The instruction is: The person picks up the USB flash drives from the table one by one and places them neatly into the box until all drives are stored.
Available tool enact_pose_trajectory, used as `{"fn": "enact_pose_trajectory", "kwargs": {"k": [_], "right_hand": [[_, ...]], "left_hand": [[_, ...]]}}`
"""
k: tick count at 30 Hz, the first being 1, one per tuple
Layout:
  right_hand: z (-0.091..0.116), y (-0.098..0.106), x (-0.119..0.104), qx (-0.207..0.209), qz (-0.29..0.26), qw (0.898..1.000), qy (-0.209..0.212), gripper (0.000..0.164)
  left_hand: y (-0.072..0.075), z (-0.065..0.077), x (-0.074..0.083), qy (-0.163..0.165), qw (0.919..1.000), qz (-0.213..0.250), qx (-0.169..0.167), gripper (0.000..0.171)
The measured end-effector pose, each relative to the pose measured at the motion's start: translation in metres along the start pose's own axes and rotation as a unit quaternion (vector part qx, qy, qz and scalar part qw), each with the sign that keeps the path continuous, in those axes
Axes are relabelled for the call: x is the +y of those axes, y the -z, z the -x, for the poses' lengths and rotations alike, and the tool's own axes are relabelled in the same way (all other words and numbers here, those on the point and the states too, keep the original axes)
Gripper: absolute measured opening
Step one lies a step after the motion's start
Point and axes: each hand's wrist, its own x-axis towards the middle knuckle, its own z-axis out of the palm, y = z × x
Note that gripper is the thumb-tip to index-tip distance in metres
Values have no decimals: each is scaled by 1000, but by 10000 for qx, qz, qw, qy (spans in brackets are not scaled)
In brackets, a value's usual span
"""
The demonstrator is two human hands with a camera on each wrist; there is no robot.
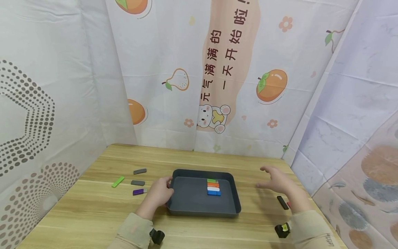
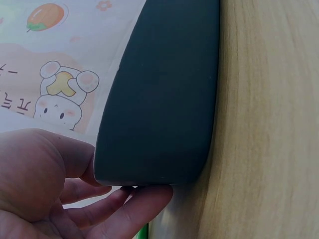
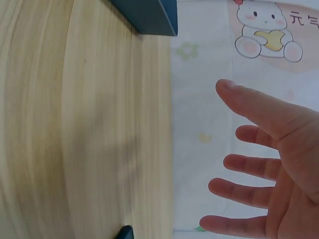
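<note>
My left hand (image 1: 159, 192) grips the left wall of a dark grey rectangular tray (image 1: 189, 199), its thumb at the rim and fingers against the outer side. In the left wrist view the tray's end wall (image 2: 159, 99) stands close up beside the fingers. Inside the tray, toward its right, USB flash drives lie in a stacked row: green (image 1: 212, 181), orange (image 1: 213, 185), white (image 1: 213, 189) and blue (image 1: 214, 193). My right hand (image 1: 276, 179) is held above the table to the right of the tray, fingers apart, holding nothing.
Left of the tray lie a green flash drive (image 1: 118, 182), a purple one (image 1: 138, 192) and two grey ones (image 1: 140, 171). Near my right forearm are a black one (image 1: 282, 202) and a partly hidden red item (image 1: 289, 204). Printed curtains (image 1: 174, 138) border the wooden table (image 1: 102, 207).
</note>
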Motion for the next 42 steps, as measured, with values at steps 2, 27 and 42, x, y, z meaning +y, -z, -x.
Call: {"fn": "enact_pose_trajectory", "kwargs": {"k": [2, 27, 42], "right_hand": [[2, 0, 3, 8, 46, 10000, -61, 78], [16, -3, 35, -410, 139, 9938, -1024, 70], [23, -8, 46, -602, 212, 9878, -1420, 57]], "left_hand": [[0, 0, 0, -8, 10000, 4, 0, 54], [-1, 1, 0, -41, 10000, -33, 44, 52], [-1, -1, -1, 3, 10000, -13, 17, 53]]}}
